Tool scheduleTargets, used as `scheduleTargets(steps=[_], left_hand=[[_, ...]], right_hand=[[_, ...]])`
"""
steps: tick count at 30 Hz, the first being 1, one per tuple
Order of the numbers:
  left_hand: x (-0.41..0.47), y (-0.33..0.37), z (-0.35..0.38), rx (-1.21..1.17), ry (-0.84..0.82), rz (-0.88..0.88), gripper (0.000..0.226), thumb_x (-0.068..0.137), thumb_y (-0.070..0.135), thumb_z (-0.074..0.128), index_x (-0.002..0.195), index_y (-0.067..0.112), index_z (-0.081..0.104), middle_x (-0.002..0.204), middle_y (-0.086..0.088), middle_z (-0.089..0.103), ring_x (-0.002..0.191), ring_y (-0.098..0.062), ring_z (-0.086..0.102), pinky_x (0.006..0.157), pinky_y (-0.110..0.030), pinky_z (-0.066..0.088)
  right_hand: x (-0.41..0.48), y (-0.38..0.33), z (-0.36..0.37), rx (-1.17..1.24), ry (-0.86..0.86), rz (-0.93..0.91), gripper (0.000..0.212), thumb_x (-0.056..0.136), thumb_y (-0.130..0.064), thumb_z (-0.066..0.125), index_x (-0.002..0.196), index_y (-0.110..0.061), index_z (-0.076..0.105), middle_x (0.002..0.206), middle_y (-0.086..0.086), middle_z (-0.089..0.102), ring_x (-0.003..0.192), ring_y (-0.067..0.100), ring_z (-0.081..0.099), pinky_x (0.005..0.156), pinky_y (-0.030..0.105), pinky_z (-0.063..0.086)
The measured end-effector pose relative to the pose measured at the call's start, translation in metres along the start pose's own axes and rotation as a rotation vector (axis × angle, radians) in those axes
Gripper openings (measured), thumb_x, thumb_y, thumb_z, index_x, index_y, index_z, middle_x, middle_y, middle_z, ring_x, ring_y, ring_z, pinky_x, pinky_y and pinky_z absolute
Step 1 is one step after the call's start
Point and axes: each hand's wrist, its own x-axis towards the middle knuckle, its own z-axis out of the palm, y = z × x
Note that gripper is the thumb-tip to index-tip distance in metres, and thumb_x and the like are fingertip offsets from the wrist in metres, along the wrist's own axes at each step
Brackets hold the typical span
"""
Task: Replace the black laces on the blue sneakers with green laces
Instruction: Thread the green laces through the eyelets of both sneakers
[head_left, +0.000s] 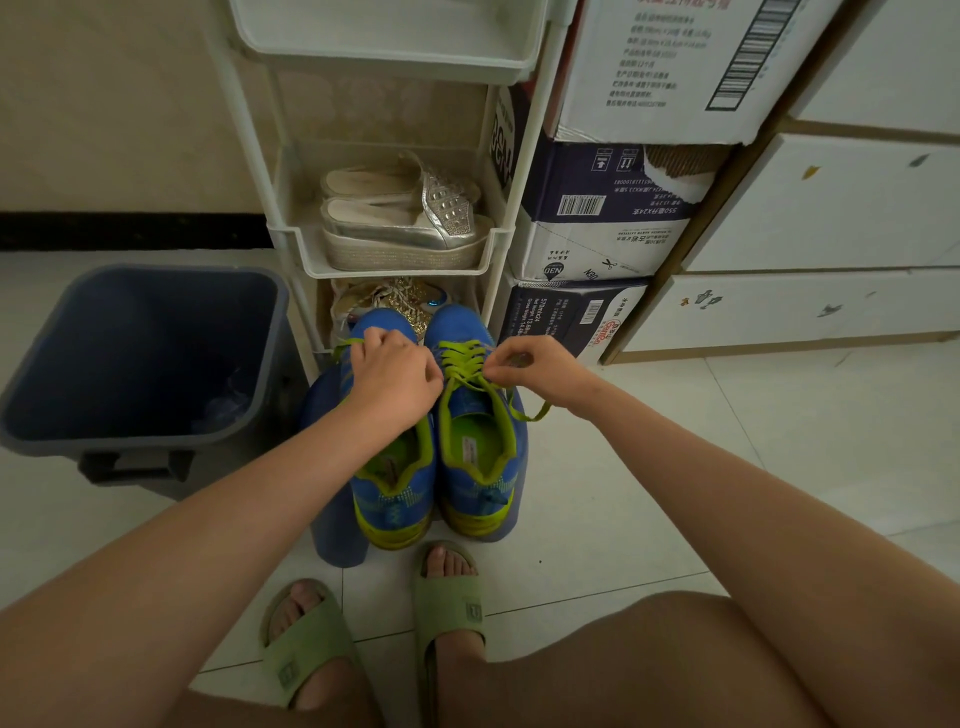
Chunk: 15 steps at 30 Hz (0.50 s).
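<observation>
Two blue sneakers with lime-green trim stand side by side on a blue stool, toes pointing away from me. The right sneaker (480, 441) carries a green lace (465, 361) threaded through its eyelets. My left hand (392, 376) is curled over the left sneaker (392, 483) and pinches one end of that lace at the sneakers' middle. My right hand (535, 369) pinches the other end, whose tail (530, 413) hangs off to the right. A bit of green lace (345, 344) shows on the left sneaker beyond my left hand. No black lace is visible.
A dark blue bin (140, 358) stands on the floor to the left. A white shoe rack (395, 249) with silver platform sandals is straight ahead. Stacked cardboard boxes (613, 218) and white drawers (831, 260) fill the right. My feet in green slippers (449, 597) are below the stool.
</observation>
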Motion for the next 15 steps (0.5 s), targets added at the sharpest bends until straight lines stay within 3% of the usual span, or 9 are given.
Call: scheduleTargets(steps=[3,6,10,15], left_hand=[[-0.001,0.001,0.003,0.051,0.044,0.026,0.025,0.096,0.031,0.046,0.105,0.019,0.066,0.121,-0.004,0.052,0.121,-0.027,0.033,0.097,-0.037,0.028],[-0.003,0.004,0.003,-0.003,0.137,0.068,0.02,0.093,0.03,0.051,0.108,0.021,0.062,0.121,-0.003,0.05,0.123,-0.024,0.032,0.099,-0.035,0.027],[-0.003,0.011,0.002,-0.009,0.162,0.152,0.02,0.092,0.032,0.055,0.107,0.023,0.064,0.123,0.001,0.049,0.125,-0.022,0.031,0.101,-0.034,0.024],[0.0,0.014,0.005,0.024,0.111,0.176,0.02,0.09,0.038,0.057,0.102,0.028,0.068,0.124,0.003,0.049,0.125,-0.021,0.03,0.101,-0.034,0.024]], right_hand=[[0.003,-0.001,0.005,-0.089,0.027,-0.058,0.006,0.083,-0.015,0.072,0.082,-0.02,0.068,0.083,-0.009,0.065,0.091,0.017,0.06,0.096,0.04,0.048],[0.009,0.004,0.008,-0.211,0.041,-0.12,0.008,0.082,-0.015,0.071,0.081,-0.021,0.067,0.083,-0.007,0.066,0.101,0.034,0.056,0.095,0.05,0.045],[0.012,0.006,0.005,-0.28,0.03,-0.158,0.007,0.081,-0.013,0.072,0.086,-0.017,0.069,0.09,0.004,0.067,0.101,0.03,0.055,0.092,0.044,0.048],[0.009,0.006,0.007,-0.264,0.037,-0.213,0.007,0.083,-0.007,0.069,0.09,-0.003,0.069,0.084,-0.003,0.062,0.089,0.016,0.055,0.088,0.023,0.043]])
